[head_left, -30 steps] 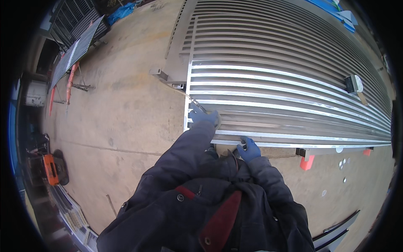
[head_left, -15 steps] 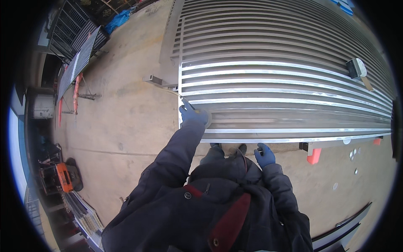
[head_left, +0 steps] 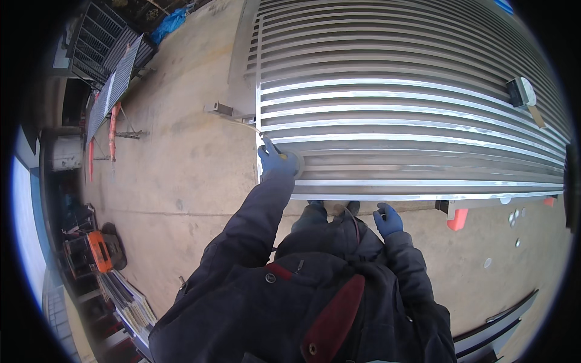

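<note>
**Gloved hands at slatted metal panel**

Head view: left hand, blue-gloved, pressed on the near left corner of the long slatted metal panel, grip closed over a small yellowish object, kind unclear. Right hand, also gloved, loosely curled, empty, just below the panel's near edge. Panel flat above concrete floor; orange block under its edge.

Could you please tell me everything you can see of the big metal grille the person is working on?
The grille is a large panel of long, parallel, silvery metal slats joined by an upright bar at its left end. It lies flat, raised off the concrete floor on supports, one with an orange foot. The nearer slats look brighter, the farther ones duller. The blue-gloved left hand rests on its near-left corner; the right hand hangs just off the near edge. A small device sits on the far right.
</note>
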{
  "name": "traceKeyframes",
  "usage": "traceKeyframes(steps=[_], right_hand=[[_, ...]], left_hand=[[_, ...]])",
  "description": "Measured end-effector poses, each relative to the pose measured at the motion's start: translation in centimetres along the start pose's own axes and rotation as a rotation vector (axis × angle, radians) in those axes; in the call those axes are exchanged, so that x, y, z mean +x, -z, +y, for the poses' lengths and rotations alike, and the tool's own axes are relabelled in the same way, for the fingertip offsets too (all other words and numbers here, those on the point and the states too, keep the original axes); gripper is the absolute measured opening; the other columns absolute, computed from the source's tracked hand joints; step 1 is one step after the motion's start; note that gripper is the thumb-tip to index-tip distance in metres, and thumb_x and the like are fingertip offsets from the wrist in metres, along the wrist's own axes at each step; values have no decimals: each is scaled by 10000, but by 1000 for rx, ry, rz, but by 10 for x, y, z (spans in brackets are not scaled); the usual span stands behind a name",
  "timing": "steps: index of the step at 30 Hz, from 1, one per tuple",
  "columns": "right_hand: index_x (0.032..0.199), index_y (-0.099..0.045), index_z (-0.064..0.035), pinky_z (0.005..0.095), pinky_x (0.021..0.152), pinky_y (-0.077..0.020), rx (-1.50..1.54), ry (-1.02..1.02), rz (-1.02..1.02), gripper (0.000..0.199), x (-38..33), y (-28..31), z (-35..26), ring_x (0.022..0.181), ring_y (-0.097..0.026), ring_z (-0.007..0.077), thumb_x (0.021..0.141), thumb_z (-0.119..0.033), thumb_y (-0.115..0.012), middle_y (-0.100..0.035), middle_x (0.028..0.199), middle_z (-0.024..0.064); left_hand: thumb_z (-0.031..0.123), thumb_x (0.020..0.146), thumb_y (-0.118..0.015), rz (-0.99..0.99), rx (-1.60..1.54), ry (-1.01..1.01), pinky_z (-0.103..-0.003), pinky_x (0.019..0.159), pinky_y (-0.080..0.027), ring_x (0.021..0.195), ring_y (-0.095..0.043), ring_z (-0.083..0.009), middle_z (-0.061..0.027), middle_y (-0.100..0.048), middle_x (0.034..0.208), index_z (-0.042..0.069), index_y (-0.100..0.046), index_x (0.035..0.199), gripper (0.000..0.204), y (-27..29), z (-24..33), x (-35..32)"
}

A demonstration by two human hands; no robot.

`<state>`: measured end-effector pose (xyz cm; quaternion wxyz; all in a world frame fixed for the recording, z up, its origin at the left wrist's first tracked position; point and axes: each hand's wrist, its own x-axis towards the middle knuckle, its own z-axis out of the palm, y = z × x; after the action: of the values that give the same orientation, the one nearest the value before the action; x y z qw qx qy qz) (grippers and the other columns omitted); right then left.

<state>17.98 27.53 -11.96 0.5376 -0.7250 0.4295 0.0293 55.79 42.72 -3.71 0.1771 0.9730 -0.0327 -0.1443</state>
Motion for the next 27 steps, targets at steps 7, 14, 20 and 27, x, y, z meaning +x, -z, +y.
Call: traceKeyframes(steps=[7, 14, 20, 27], right_hand=[[1239, -641, -102, 382, 729, -571, -3, -24, 0, 390, -5, 6, 3, 777, -707, 229, 907, -298, -705, -704, 1010, 92], [1222, -656, -94, 394, 707, -572, 27, -127, 36, 380, -16, 9, 11, 759, -702, 238, 903, -296, -705, -701, 978, 102], [1218, -655, -85, 386, 716, -569, -27, -87, 32, 395, -19, 12, 29, 774, -702, 236, 904, -318, -706, -706, 975, 110], [1210, -656, -86, 381, 718, -568, 15, -160, 115, 388, -42, 23, 55, 778, -702, 227, 903, -317, -708, -714, 959, 107]], left_hand=[[245, 814, -683, -12, -13, -32, -417, 1133, -412, 1405, -406, -409, -259, -209, 1584, 146, -95, 1626, 1007, 20, -17, 19], [219, 818, -686, 22, -124, -117, -419, 1112, -421, 1373, -424, -419, -249, -266, 1545, 124, -151, 1617, 966, 1, -13, -9], [275, 843, -627, -56, 35, -144, -424, 1129, -418, 1386, -427, -404, -231, -196, 1604, 150, -210, 1609, 881, -4, -2, -7], [239, 816, -671, 7, -71, -232, -399, 1109, -432, 1360, -433, -362, -216, -205, 1588, 129, -196, 1611, 932, 0, -25, -13]])
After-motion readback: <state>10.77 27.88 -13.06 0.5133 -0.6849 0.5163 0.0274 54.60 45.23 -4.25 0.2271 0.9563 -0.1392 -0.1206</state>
